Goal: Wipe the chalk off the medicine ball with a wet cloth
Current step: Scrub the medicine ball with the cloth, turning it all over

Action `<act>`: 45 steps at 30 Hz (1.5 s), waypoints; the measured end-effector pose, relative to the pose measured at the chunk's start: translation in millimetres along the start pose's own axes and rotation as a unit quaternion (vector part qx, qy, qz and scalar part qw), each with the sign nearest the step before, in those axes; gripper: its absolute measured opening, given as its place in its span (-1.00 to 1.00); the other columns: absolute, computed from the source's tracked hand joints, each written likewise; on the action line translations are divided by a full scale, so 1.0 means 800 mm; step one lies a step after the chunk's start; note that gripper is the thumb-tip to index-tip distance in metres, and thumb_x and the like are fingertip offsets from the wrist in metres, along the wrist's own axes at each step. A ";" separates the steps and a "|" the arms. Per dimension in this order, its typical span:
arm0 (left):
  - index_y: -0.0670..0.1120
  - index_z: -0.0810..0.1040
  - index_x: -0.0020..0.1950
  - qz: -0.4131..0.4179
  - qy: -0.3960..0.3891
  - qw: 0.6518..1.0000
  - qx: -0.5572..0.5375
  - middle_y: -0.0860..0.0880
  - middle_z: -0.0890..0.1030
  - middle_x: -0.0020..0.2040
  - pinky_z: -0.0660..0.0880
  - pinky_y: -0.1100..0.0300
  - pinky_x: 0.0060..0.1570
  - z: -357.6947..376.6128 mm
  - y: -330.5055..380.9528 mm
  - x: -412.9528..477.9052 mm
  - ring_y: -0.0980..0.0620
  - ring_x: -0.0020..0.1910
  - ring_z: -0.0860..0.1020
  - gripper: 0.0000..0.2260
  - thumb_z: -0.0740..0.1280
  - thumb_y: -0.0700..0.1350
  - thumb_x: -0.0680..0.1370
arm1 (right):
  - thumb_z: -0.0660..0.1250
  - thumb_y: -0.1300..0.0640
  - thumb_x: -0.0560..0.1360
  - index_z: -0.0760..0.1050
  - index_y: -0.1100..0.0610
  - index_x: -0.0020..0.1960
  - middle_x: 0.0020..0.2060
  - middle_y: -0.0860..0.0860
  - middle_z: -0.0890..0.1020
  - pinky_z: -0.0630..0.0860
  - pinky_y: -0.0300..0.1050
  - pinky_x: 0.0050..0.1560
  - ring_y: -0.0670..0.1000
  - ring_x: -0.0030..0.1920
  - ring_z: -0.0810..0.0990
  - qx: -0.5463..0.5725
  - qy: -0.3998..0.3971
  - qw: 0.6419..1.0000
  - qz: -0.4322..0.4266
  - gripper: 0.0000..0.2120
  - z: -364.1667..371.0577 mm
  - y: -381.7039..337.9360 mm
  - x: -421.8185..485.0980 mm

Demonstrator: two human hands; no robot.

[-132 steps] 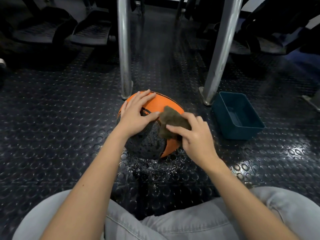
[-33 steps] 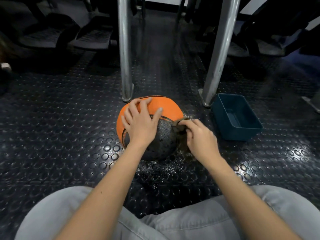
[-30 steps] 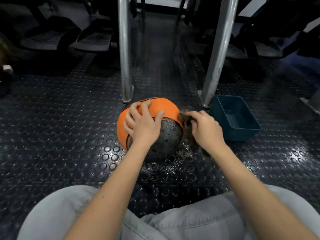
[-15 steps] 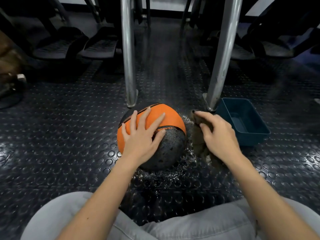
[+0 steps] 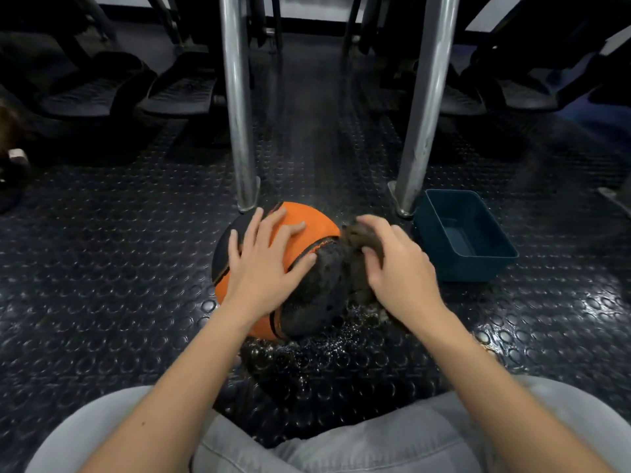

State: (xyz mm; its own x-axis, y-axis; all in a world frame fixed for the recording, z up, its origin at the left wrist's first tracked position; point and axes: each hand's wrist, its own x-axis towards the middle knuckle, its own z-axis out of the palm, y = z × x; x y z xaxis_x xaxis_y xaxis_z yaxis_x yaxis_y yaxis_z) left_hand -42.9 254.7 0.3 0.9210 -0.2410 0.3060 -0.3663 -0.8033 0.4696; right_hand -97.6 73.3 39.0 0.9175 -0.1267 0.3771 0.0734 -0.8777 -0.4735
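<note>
An orange and black medicine ball (image 5: 317, 230) sits on the studded black floor in front of my knees. My left hand (image 5: 266, 264) lies flat on its top with the fingers spread, steadying it. My right hand (image 5: 399, 268) grips a dark brown wet cloth (image 5: 356, 238) and presses it against the ball's right side. Most of the cloth is hidden under my fingers. The ball's black textured panel (image 5: 317, 295) faces me and looks wet.
A dark teal plastic tub (image 5: 464, 233) stands on the floor to the right of the ball. Two metal posts (image 5: 239, 114) (image 5: 423, 107) rise just behind the ball. Water is splashed on the floor (image 5: 334, 356) under the ball. Black gym machine bases lie further back.
My right hand came back from the floor beside the ball and now presses the cloth on the ball's right side. The ball has turned a little under my left hand.
</note>
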 end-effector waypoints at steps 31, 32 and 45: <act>0.20 0.53 0.16 0.052 0.090 0.992 -0.068 0.23 0.43 0.32 -0.02 0.00 0.44 0.006 -0.014 0.008 0.14 0.44 0.25 -0.58 0.21 0.30 0.38 | 0.21 0.20 0.55 0.51 0.00 0.24 0.00 0.06 0.48 0.43 -0.01 -0.16 0.21 -0.06 0.55 -0.066 0.013 0.997 0.027 -0.70 0.016 0.019 0.011; 0.19 0.53 0.15 0.048 0.094 0.992 -0.067 0.23 0.44 0.31 -0.01 -0.01 0.44 0.006 -0.016 0.008 0.14 0.43 0.25 -0.59 0.21 0.30 0.37 | 0.23 0.21 0.53 0.54 0.02 0.20 -0.05 0.06 0.49 0.45 -0.01 -0.20 0.19 -0.11 0.55 -0.018 0.037 0.999 -0.025 -0.72 0.017 0.008 0.008; 0.17 0.54 0.16 0.060 0.088 0.993 -0.054 0.21 0.45 0.32 -0.01 -0.01 0.44 0.007 -0.012 0.008 0.11 0.44 0.27 -0.57 0.20 0.29 0.37 | 0.22 0.19 0.52 0.56 0.05 0.17 -0.07 0.05 0.51 0.53 -0.01 -0.19 0.13 -0.14 0.57 0.048 0.022 0.993 -0.108 -0.73 0.037 -0.003 0.001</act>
State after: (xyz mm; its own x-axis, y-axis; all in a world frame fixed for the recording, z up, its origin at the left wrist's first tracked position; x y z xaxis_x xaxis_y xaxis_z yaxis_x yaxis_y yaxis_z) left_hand -32.6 257.7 -6.4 0.8360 -0.2254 0.5004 -0.4929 -0.7093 0.5039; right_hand -85.4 88.7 16.8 0.8584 0.0386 0.5115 0.3060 -0.8388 -0.4504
